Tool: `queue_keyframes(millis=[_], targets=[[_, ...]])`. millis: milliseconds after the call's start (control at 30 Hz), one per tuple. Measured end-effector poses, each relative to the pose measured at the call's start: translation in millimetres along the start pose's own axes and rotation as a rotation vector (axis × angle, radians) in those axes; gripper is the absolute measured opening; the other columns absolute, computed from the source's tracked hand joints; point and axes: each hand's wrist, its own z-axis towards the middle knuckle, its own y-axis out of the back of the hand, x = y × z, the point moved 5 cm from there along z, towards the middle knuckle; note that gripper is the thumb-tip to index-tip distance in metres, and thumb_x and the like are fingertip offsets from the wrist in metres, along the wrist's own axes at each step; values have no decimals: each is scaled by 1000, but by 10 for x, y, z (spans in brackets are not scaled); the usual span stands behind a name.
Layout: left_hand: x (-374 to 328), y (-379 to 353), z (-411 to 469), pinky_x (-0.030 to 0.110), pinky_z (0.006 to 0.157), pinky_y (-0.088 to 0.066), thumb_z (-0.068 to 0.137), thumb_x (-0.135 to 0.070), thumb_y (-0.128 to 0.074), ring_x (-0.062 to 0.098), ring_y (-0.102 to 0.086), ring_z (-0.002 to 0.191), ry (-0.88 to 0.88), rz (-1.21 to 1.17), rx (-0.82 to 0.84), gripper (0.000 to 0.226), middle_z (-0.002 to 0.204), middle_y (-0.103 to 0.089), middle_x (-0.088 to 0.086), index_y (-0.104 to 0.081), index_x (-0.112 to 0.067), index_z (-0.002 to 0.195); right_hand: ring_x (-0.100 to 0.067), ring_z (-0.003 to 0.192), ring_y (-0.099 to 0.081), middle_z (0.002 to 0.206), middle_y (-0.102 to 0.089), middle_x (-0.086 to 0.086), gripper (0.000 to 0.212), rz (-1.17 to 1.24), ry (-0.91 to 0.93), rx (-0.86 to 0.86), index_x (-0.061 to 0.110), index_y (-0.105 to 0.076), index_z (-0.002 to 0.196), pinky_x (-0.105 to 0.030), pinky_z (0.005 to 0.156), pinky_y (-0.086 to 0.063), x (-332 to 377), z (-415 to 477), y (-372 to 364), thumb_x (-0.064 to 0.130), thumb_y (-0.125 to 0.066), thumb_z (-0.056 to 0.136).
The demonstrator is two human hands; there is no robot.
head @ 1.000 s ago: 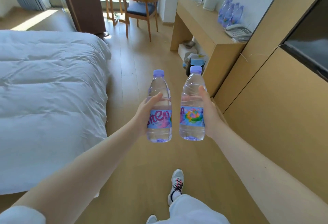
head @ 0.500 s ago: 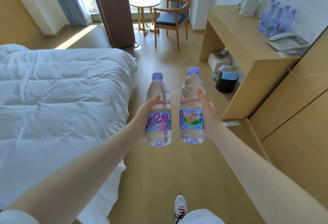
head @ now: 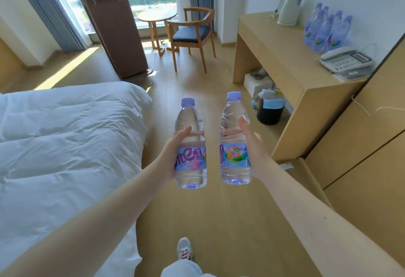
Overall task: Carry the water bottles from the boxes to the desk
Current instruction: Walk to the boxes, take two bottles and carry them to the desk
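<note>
Beside the white quilted bed (head: pixel 65 134), the left hand (head: pixel 168 151) still wraps a clear purple-capped water bottle (head: pixel 191 121), held upright over the floor. Just beside it, an identical second bottle (head: pixel 235 156) is gripped by the right hand (head: pixel 252 143). The pale wooden worktop (head: pixel 285 57), carrying a cluster of matching bottles (head: pixel 324 31), sits nearer than before.

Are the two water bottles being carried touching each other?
Apart. The head view shows a strip of wooden floor between the left-hand bottle and the right-hand bottle along their whole height.
</note>
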Motion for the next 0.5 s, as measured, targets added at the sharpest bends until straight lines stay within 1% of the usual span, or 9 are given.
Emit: queue_keyframes(millis=[67, 133, 200, 267, 333, 400, 467, 500], targets=[[-29, 43, 286, 40, 78, -55, 53, -57, -75, 29, -68, 82, 46, -8, 29, 66, 97, -69, 14, -63, -14, 102, -37, 96, -69, 104, -70, -22, 93, 2, -1, -34, -3, -63, 114, -50, 93, -53, 16, 206, 45, 70, -63, 56], [-96, 91, 590, 40, 79, -54, 58, -57, -74, 30, -67, 82, 72, 9, 57, 61, 98, -69, 14, -63, -15, 101, -37, 96, -69, 104, -70, -22, 90, 5, 7, -72, -1, -64, 112, -52, 94, -52, 62, 433, 75, 70, -65, 56], [-229, 129, 900, 37, 74, -55, 65, -54, -68, 30, -68, 78, 68, 26, 87, 52, 96, -69, 15, -65, -15, 99, -36, 93, -70, 102, -71, -21, 77, -1, 13, -110, 0, -64, 111, -48, 92, -54, 140, 695, 70, 65, -63, 70], [-416, 171, 1192, 34, 66, -57, 67, -51, -65, 28, -69, 73, 61, 34, 117, 50, 93, -70, 15, -64, -14, 100, -32, 86, -71, 95, -72, -19, 63, -3, 25, -146, -2, -64, 111, -42, 84, -56, 247, 958, 21, 56, -57, 86], [-651, 228, 1464, 33, 61, -57, 68, -50, -65, 26, -70, 70, 53, 42, 150, 53, 93, -70, 14, -62, -13, 106, -27, 80, -72, 89, -72, -14, 58, -5, 35, -173, 0, -64, 110, -36, 77, -56, 383, 1220, -68, 54, -54, 89], [-912, 299, 1721, 33, 61, -57, 68, -49, -66, 26, -70, 70, 45, 47, 170, 57, 94, -69, 15, -60, -12, 112, -26, 81, -72, 89, -72, -13, 61, -10, 56, -204, 1, -62, 111, -36, 77, -56, 559, 1445, -189, 56, -56, 86], [-1165, 369, 1977, 33, 62, -58, 66, -49, -70, 27, -70, 71, 29, 60, 184, 64, 96, -68, 16, -58, -10, 116, -28, 86, -71, 95, -71, -16, 70, -16, 88, -247, 1, -61, 113, -40, 83, -56, 735, 1644, -298, 62, -60, 79], [-1284, 399, 2096, 34, 64, -58, 63, -50, -73, 28, -69, 73, 14, 69, 183, 71, 97, -68, 17, -57, -8, 119, -29, 90, -70, 99, -70, -18, 73, -21, 103, -268, 1, -61, 113, -42, 87, -55, 805, 1740, -338, 64, -61, 77]])
